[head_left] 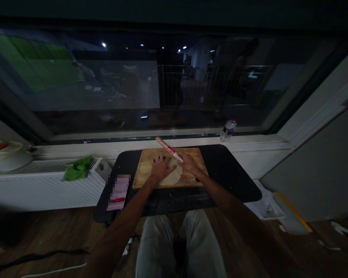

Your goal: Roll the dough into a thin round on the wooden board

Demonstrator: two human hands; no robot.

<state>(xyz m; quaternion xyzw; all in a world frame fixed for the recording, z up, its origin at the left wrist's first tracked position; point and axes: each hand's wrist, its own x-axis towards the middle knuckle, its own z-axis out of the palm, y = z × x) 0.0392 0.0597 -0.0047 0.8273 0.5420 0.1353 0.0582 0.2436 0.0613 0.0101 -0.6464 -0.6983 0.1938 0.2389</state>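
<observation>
A flat, pale sheet of dough (pixel 173 177) lies on a wooden cutting board (pixel 142 170). My left hand (pixel 160 168) rests on the dough's left side with its fingers spread, holding nothing. My right hand (pixel 188 163) grips one end of a wooden rolling pin (pixel 166 146), which has a red and white label around it. The pin slants up and to the left, its far end toward the window and apparently raised off the board. Part of the dough is hidden under my hands.
The board sits on a small black table (pixel 232 173). A pink pixelated item (pixel 119 193) lies at its left. A water bottle (pixel 228 129) stands on the windowsill (pixel 255 143). A green cloth (pixel 77 169) hangs over the white radiator (pixel 60 191). A white tray (pixel 271 208) is low at the right.
</observation>
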